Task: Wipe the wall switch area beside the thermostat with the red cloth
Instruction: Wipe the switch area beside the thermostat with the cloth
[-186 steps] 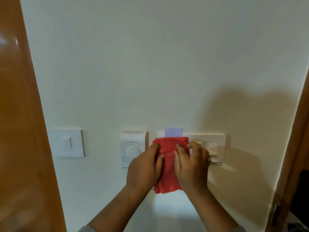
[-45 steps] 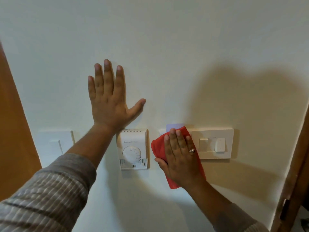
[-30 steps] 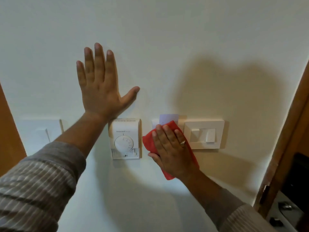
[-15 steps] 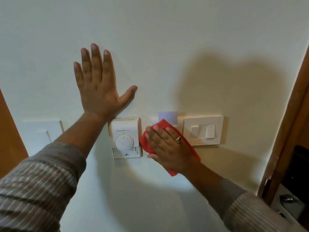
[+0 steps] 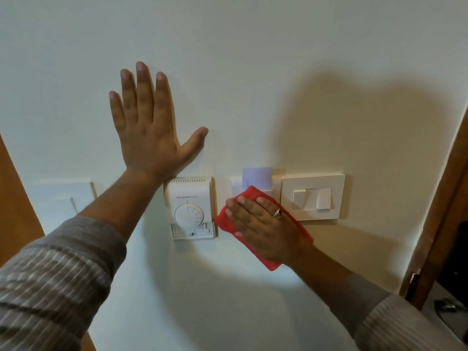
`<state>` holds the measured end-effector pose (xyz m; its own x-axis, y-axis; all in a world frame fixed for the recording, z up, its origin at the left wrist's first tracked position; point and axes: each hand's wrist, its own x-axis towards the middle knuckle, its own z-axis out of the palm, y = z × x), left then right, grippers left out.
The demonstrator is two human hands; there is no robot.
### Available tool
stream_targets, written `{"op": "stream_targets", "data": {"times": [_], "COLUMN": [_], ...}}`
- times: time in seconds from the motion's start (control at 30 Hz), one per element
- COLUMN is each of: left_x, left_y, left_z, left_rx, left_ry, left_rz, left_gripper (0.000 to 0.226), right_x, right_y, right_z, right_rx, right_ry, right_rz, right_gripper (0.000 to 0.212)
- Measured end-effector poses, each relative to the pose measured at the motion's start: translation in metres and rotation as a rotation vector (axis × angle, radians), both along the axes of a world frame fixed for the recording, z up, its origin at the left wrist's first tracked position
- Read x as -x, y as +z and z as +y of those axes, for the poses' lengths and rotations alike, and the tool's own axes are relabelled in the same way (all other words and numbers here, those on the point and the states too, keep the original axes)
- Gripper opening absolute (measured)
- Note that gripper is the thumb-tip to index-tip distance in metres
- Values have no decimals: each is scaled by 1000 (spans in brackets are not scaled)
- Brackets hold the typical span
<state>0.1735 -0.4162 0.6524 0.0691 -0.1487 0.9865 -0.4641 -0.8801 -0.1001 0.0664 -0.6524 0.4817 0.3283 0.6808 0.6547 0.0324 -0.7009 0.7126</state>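
My right hand (image 5: 263, 229) presses the red cloth (image 5: 301, 231) flat against the wall, over a small card-holder plate between the white dial thermostat (image 5: 190, 206) and the white wall switch (image 5: 312, 197). A pale card (image 5: 257, 177) sticks up above the cloth. The cloth's left edge nearly touches the thermostat. My left hand (image 5: 149, 127) lies flat on the bare wall above the thermostat, fingers spread, holding nothing.
Another white switch plate (image 5: 60, 201) sits at the far left, beside a wooden door edge (image 5: 12, 198). A wooden door frame (image 5: 440, 211) runs down the right side, with dark objects behind it.
Over the last second my right hand has slid the cloth left toward the thermostat and tilted. Six seconds ago both hands held the cloth; my left hand now rests on the wall.
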Motion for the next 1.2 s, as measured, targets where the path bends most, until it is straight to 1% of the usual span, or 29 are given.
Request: {"op": "stream_targets", "data": {"times": [0.03, 0.07, 0.1, 0.2, 0.27, 0.3, 0.37, 0.43, 0.5, 0.6, 0.67, 0.73, 0.8, 0.83, 0.87, 0.9, 0.97, 1.0, 1.07, 1.13, 1.2], "left_x": [0, 0, 0, 0, 1, 1, 2, 2, 2, 0, -1, -2, -2, -2, -1, -1, -1, -1, 0, -1, -2], "left_y": [0, 0, 0, 1, 1, 1, 0, 0, 0, 0, 0, 0, 1, 1, 1, 1, 0, 0, 1, 1, 1], "left_z": [0, 1, 1, -1, 0, 0, 1, 1, 1, -1, -1, -1, 0, 0, 0, 1, 1, 0, -2, -2, -1], "left_rx": [0, 0, 0, 2, 2, 2, 0, 0, 2, 9, 12, 11, 8, 5, 4, 4, 6, 8, 9, 11, 14], "left_ry": [-2, -2, -3, -1, 1, 1, 0, 2, 0, 6, 14, 16, 12, 10, 9, 9, 9, 12, 12, 11, 15], "left_rz": [0, -1, -2, 5, 6, 5, 4, 3, -1, -11, -26, -38, -38, -32, -25, -20, -21, -22, -22, -27, -33], "left_gripper": [103, 103, 103, 103, 103, 102, 102, 102, 102, 102, 101, 101, 100, 101, 101, 101, 101, 100, 101, 100, 100], "right_x": [2, 4, 4, -2, -7, -7, -4, 0, 2, -2, -5, -4, 3, 7, 9, 10, 7, 4, -2, -6, -4], "right_y": [5, 8, 10, -1, -10, -12, -12, -7, -1, 1, 0, -2, -1, 2, 6, 10, 13, 13, 8, 2, 0], "right_z": [-7, -11, -9, 19, 34, 34, 18, -3, -9, 10, 26, 26, 9, 0, -8, -11, -4, 5, 22, 29, 27], "right_rx": [36, 28, -28, -334, -441, -430, -266, -121, -122, -252, -304, -237, -56, 4, 20, -12, -189, -279, -386, -388, -285], "right_ry": [29, 35, 22, -78, -104, -103, -101, -66, -55, -107, -134, -130, -88, -58, -27, -11, -39, -70, -127, -148, -136], "right_rz": [28, 29, 2, -104, -128, -132, -118, -96, -93, -112, -116, -92, -18, 20, 31, 3, -88, -110, -119, -107, -90], "right_gripper": [62, 62, 62, 67, 71, 74, 77, 72, 71, 74, 71, 66, 62, 61, 60, 61, 66, 69, 70, 69, 69]}}
